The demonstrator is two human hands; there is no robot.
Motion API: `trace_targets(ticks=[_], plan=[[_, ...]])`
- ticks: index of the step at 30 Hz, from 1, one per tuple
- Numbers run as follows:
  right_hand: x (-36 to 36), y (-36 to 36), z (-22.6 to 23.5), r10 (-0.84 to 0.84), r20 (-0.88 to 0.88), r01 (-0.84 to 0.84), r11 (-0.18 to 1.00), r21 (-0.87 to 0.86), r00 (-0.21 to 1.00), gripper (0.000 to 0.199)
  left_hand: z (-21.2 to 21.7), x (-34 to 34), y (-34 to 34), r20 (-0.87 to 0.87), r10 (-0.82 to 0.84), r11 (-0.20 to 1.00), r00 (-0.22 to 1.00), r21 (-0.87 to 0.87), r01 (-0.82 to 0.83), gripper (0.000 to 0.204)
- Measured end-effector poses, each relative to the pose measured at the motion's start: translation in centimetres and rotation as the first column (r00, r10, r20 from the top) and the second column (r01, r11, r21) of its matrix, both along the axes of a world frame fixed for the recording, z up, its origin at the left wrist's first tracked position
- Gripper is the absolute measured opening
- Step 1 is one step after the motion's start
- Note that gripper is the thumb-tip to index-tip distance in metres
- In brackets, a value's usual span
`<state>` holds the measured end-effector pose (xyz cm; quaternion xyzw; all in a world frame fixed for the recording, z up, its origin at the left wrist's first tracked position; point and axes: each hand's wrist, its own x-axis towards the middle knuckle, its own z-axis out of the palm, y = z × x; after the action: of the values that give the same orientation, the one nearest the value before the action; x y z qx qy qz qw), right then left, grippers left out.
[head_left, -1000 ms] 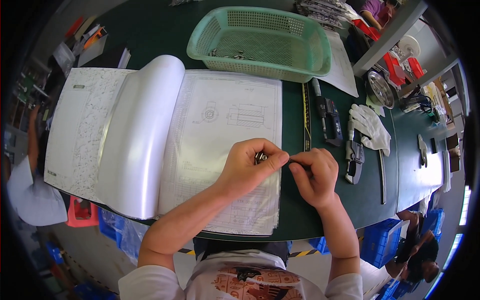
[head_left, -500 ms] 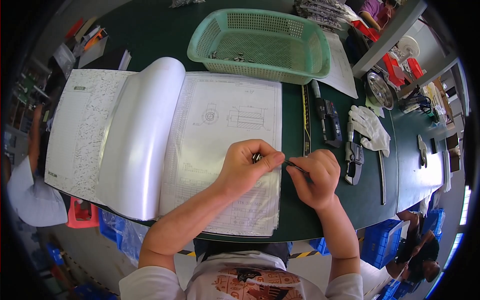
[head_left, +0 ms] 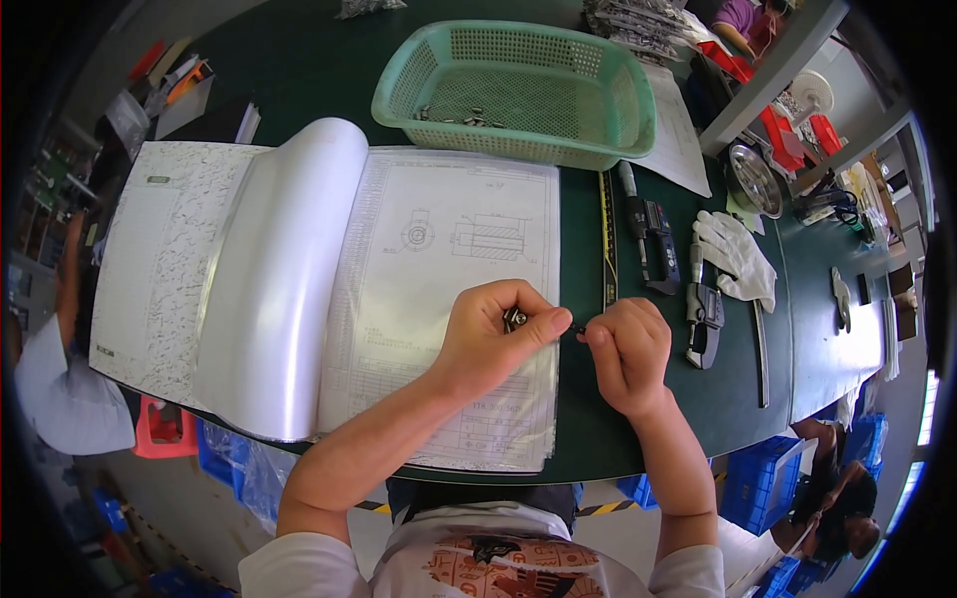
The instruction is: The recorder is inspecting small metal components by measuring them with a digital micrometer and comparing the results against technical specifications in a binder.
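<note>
My left hand point(head_left: 498, 331) is closed over the drawing's right part, holding small shiny metal parts point(head_left: 515, 319) in its curled fingers. Its thumb and forefinger pinch at something mostly hidden. Close beside it, my right hand point(head_left: 632, 354) is closed too, pinching a thin dark pin-like piece point(head_left: 579, 328) that bridges the narrow gap between the hands. What this piece is, I cannot make out. Beneath the left hand lies an open binder page point(head_left: 439, 289) with a technical drawing in a clear sleeve.
A green perforated basket point(head_left: 618, 149) with several small metal parts stands behind the binder. To the right lie a steel rule point(head_left: 608, 229), two digital micrometers point(head_left: 653, 244) point(head_left: 704, 321), a white glove point(head_left: 736, 257) and a metal bowl point(head_left: 755, 181). Other people sit at the sides.
My right hand's fingers have curled in more and its fingertips have drawn slightly away from the left hand. The left hand has stayed nearly in place, its metal parts showing slightly more.
</note>
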<state>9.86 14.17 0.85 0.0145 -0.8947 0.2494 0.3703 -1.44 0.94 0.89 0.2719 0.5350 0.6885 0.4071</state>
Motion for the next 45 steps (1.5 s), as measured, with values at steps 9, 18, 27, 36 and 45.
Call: trace_targets(ticks=[9, 18, 27, 36, 45], plan=[[-0.1, -0.2, -0.1, -0.013, 0.03, 0.015, 0.997, -0.07, 0.999, 0.009, -0.1, 0.0, 0.1, 0.011, 0.041, 0.999, 0.999, 0.012, -0.041, 0.016], [-0.2, -0.5, -0.3, 0.005, 0.032, -0.001, 0.994, -0.113, 0.999, 0.006, -0.4, -0.1, 0.2, -0.008, 0.078, 0.997, 0.997, 0.007, -0.078, 0.018], [-0.2, -0.5, -0.6, 0.028, 0.048, -0.02, 0.987, -0.161, 0.998, 0.012, -0.4, 0.0, 0.3, -0.002, 0.088, 0.996, 0.996, 0.006, -0.088, 0.02], [0.0, -0.5, -0.9, 0.05, 0.141, -0.014, 0.97, -0.245, 0.989, 0.013, -0.7, 0.1, 0.4, -0.001, 0.107, 0.994, 0.994, 0.022, -0.107, 0.02], [-0.1, -0.6, -0.9, 0.087, 0.145, -0.046, 0.962, -0.269, 0.986, 0.011, -0.5, 0.0, 0.3, 0.037, 0.063, 0.998, 0.997, 0.022, -0.064, 0.015]])
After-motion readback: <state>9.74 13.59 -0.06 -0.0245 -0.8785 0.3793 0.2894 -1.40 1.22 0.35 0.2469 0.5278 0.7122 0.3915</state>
